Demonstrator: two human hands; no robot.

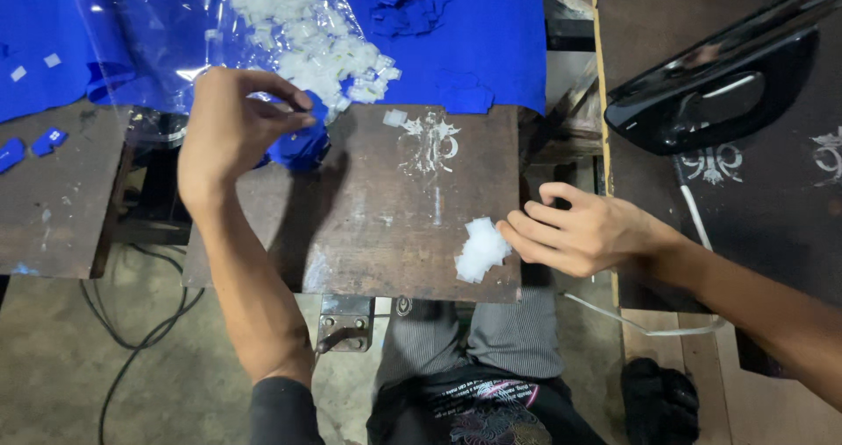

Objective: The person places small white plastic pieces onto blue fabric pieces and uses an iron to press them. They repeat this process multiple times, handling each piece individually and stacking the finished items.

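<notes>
A broad blue cloth (pixel 474 33) covers the bench from ten to one o'clock, with a clear plastic bag (pixel 167 42) lying on it and spilling a heap of small white pieces (pixel 307 42). At centre sits a worn brown board (pixel 395 208), and at two o'clock a glossy black iron (pixel 719 85) rests on a dark table (pixel 789 199).

The left hand (pixel 232 125), arm stretched up toward eleven o'clock, pinches thumb to fingertips at the edge of the heap, just above a small blue piece (pixel 303 147). To my eye, a light pinch that takes one piece at a time suits best.

The right hand (pixel 583 230) comes in from four o'clock, fingers curled, touching a little stack of white pieces (pixel 481 250) at the board's lower right; I cannot tell whether it grips them.
</notes>
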